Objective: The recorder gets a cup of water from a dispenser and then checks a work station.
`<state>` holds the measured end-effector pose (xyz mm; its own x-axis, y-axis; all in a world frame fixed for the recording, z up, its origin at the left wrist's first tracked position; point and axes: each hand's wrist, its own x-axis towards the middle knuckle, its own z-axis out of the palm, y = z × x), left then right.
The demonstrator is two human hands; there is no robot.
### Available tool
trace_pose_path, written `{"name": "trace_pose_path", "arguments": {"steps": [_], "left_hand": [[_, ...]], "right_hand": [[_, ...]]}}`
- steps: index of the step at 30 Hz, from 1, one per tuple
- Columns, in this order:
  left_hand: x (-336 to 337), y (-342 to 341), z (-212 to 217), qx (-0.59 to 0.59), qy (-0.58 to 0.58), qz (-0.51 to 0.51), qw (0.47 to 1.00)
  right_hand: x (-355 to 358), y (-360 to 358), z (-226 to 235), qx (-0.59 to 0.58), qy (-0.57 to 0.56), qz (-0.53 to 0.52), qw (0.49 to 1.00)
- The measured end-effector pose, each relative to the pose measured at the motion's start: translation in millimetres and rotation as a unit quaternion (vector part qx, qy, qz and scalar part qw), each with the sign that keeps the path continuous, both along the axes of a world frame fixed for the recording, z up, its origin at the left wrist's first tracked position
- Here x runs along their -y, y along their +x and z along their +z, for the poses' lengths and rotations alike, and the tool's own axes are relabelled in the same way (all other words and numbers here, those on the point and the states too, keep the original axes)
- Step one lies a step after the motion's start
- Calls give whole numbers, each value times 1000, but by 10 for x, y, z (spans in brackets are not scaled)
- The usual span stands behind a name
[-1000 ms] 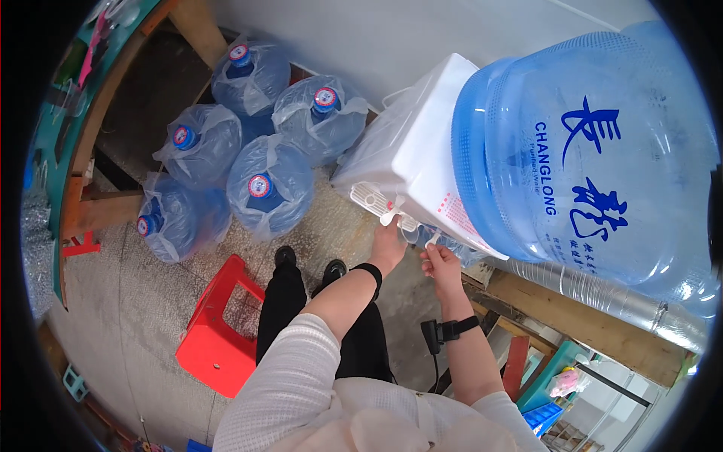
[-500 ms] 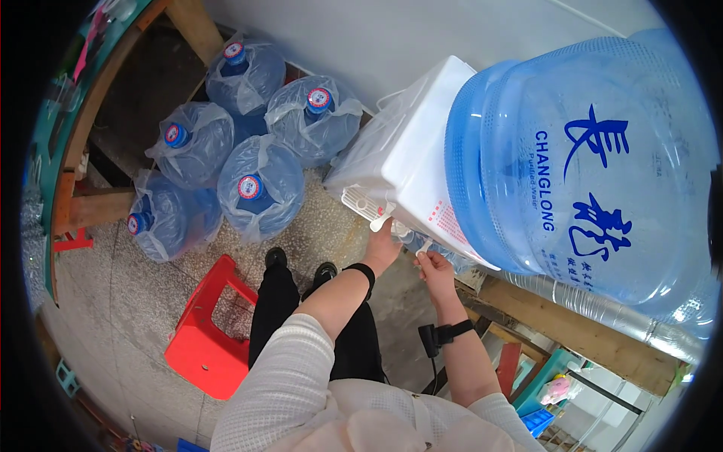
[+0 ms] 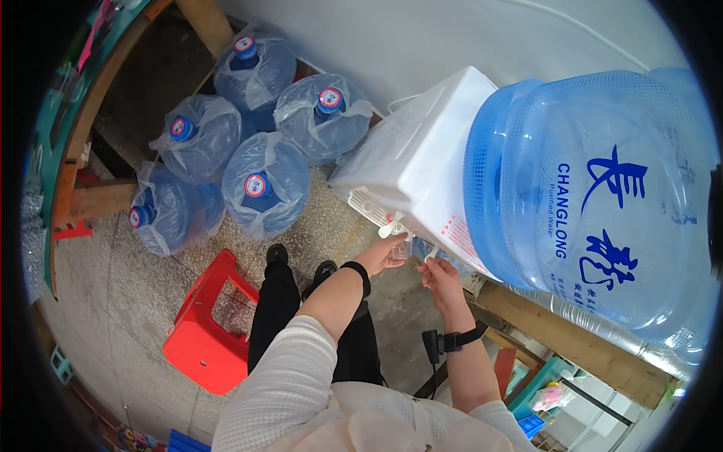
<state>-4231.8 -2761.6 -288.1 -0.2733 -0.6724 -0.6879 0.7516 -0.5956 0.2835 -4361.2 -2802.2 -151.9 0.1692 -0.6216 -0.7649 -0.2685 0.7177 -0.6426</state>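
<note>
A white water dispenser [image 3: 410, 162] carries a large blue water bottle [image 3: 520, 188] on top. My left hand [image 3: 376, 256] is closed around a small clear cup [image 3: 401, 248], just below the dispenser's left white tap [image 3: 391, 224]. My right hand [image 3: 444, 282] has its fingertips pinched at the lever of the right tap [image 3: 431, 256]. The fingers partly hide that lever. Whether the cup has water in it cannot be made out. Black bands with a small device are strapped on my wrists.
Several bagged blue water bottles [image 3: 265, 184] stand on the speckled floor at the left. A red plastic stool [image 3: 199, 331] is by my legs. Wooden beams [image 3: 557, 324] run along the right, with silver foil ducting beside the big bottle. A pale wall [image 3: 422, 38] is behind.
My left hand has drawn slightly down from the left tap, and the clear cup shows more. My right hand stays at the right tap. The whole view has shifted a little.
</note>
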Motion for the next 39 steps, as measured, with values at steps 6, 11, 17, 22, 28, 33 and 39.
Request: {"name": "trace_pose_path", "arguments": {"steps": [6, 11, 17, 22, 28, 33, 39], "left_hand": [[-15, 39, 104, -56, 39, 35, 997], [-20, -78, -22, 407, -142, -89, 898], [40, -252, -122, 552, -113, -147, 813], [25, -295, -184, 600, -144, -101, 780], [-19, -237, -44, 682, -148, -90, 710], [-37, -239, -146, 701, -141, -66, 696], [-22, -209, -194, 656, -134, -83, 738]], "right_hand": [[-4, 5, -15, 3, 1, 14, 1000], [-8, -19, -55, -36, -24, 49, 998], [-32, -57, -162, -78, -81, 95, 989], [-46, -155, -347, -93, -137, 103, 981], [-45, -181, -414, -114, -172, 120, 971], [-33, -188, -459, -109, -176, 145, 968], [-29, -195, -473, -116, -187, 150, 964]]}}
